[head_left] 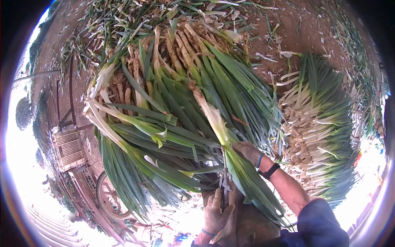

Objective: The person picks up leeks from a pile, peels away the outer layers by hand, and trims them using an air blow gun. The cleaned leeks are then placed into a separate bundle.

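A big heap of leeks (pixel 177 90) with brown roots and long green leaves lies in front of me. My right hand (pixel 248 153), gloved, with a black band on the wrist, is closed around one leek (pixel 216 121), whose roots point up and away and whose leaves hang toward my lap. My left hand (pixel 217 212), also gloved, is low in the middle, its fingers around the dark handle of a metal tool (pixel 225 181). The tool's upper end is close to the held leek; whether they touch is unclear.
At the right lies a long row of pale-stemmed leeks (pixel 304 136). On the left are a woven crate (pixel 69 150), metal bars and a cart wheel (pixel 112 195). Loose leaves (pixel 119 20) litter the soil at the top.
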### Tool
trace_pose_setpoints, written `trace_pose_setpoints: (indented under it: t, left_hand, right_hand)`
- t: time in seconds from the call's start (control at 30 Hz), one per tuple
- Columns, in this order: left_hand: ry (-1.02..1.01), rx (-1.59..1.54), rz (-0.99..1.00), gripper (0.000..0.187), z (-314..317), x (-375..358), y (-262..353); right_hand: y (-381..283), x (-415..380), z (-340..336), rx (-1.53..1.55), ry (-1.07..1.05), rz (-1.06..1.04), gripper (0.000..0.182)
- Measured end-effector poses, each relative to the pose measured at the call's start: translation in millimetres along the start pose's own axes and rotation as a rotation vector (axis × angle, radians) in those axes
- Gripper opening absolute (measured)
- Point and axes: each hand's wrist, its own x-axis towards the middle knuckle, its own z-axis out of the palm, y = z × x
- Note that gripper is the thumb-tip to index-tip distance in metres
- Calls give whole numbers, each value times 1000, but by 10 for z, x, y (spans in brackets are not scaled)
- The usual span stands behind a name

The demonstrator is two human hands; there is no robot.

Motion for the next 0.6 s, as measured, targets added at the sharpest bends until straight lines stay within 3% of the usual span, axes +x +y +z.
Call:
trace_pose_setpoints:
  t: [0.07, 0.2, 0.47, 0.53, 0.6]
  left_hand:
    - [10, 2, 32, 84, -2, 3, -18]
    - [16, -12, 35, 83, -113, 246, -14]
    - [126, 84, 6, 71, -667, 1888, 49]
    - [206, 71, 53, 62, -765, 2092, 36]
    - [177, 79, 44, 63, -837, 2043, 59]
  right_hand:
    - [20, 33, 55, 202, -51, 33, 59]
    - [226, 265, 33, 52, 14, 147, 58]
    - [478, 468, 116, -220, 126, 64, 49]
    - [403, 406, 235, -744, 171, -21, 54]
    - [6, 224, 438, -741, 379, 221, 74]
